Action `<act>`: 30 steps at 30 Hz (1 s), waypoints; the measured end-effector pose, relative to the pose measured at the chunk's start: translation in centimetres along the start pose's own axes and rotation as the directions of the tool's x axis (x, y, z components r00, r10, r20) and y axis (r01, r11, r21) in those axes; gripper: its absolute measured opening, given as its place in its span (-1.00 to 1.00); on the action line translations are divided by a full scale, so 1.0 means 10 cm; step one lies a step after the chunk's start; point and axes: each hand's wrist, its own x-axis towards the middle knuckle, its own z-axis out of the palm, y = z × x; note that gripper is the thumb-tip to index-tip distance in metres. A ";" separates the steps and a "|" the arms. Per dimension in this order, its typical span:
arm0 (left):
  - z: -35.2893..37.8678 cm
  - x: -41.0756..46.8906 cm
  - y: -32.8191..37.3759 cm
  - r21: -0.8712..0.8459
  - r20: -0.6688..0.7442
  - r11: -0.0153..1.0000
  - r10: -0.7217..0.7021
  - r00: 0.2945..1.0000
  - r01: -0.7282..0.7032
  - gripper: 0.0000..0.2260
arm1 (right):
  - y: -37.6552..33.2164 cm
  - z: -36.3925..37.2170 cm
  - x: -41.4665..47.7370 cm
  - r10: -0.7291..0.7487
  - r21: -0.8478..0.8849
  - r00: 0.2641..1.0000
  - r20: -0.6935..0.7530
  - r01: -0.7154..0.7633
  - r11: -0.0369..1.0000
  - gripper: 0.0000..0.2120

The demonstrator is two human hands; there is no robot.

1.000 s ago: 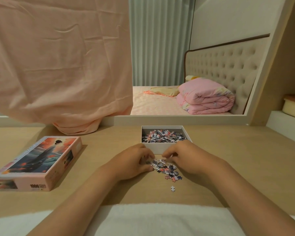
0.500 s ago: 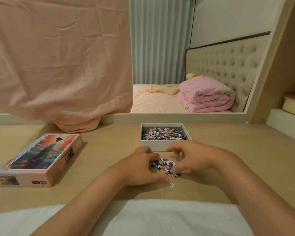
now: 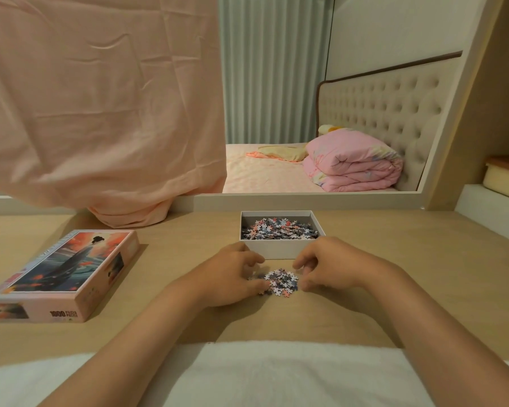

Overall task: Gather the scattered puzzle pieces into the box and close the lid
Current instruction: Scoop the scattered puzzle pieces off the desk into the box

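Small puzzle-piece pile (image 3: 281, 282) between loosely curled left hand (image 3: 227, 277) and right hand (image 3: 332, 268), both against its edges

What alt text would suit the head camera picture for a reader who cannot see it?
A person's left hand and right hand flank a heap of puzzle pieces on a wooden table, near an open white box holding more pieces. The illustrated lid lies at left.

We see mottled pink, white and grey-blue puzzle pieces (image 3: 281, 282), a white box (image 3: 279, 251), a pink-sided lid (image 3: 68, 265) with an orange-and-teal figure painting, a pale wood table (image 3: 423, 274), a peach cloth (image 3: 100, 98) and a pink duvet (image 3: 356, 167).
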 end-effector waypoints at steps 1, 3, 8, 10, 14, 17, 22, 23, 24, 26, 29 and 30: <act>-0.05 -0.02 -0.03 0.040 0.047 0.999 -0.008 0.999 0.006 -0.53 | 0.00 0.00 0.00 0.003 -0.008 1.000 -0.004 -0.003 1.000 -0.66; -0.10 -0.05 -0.08 0.090 0.108 0.996 -0.002 0.994 -0.008 -0.58 | -0.04 0.02 -0.01 -0.005 -0.013 1.000 0.002 0.005 1.000 -0.72; -0.01 0.01 -0.05 0.073 0.045 0.994 0.076 0.996 -0.079 -0.69 | -0.13 0.10 0.03 -0.023 -0.004 0.999 -0.032 0.023 1.000 -0.76; 0.00 0.03 -0.04 0.058 0.017 0.995 0.077 0.997 -0.078 -0.66 | -0.10 0.09 0.04 -0.026 -0.007 0.997 -0.070 0.025 1.000 -0.79; -0.01 0.02 -0.06 0.049 0.031 0.998 0.048 0.998 -0.050 -0.53 | -0.10 0.12 0.05 -0.008 -0.041 0.999 0.035 0.009 0.999 -0.42; 0.02 0.02 -0.03 0.118 0.123 0.993 -0.009 0.992 -0.006 -0.43 | -0.15 0.17 0.07 0.004 -0.216 0.994 0.112 0.021 0.976 -0.16; 0.13 0.07 0.03 0.116 0.114 0.990 0.068 0.991 -0.082 -0.54 | -0.23 0.18 0.10 -0.054 -0.132 0.990 0.131 0.071 0.989 -0.48; 0.14 0.08 0.04 0.095 0.093 0.991 0.088 0.992 -0.097 -0.59 | -0.25 0.19 0.10 -0.064 -0.107 0.992 0.113 0.076 0.991 -0.56; 0.14 0.09 0.05 0.081 0.074 0.991 0.103 0.992 -0.108 -0.63 | -0.25 0.20 0.10 -0.065 -0.094 0.994 0.092 0.074 0.993 -0.60; 0.14 0.10 0.06 0.064 0.042 0.992 0.102 0.994 -0.104 -0.69 | -0.27 0.20 0.11 -0.036 -0.079 0.998 0.049 0.040 0.996 -0.62; 0.12 0.11 0.05 0.052 0.007 0.995 0.079 0.997 -0.080 -0.74 | -0.27 0.21 0.12 -0.014 -0.051 1.000 0.006 0.015 0.999 -0.69; 0.12 0.10 0.05 0.055 -0.004 0.995 0.080 0.997 -0.080 -0.75 | -0.28 0.21 0.13 -0.011 -0.049 1.000 -0.005 0.010 0.999 -0.72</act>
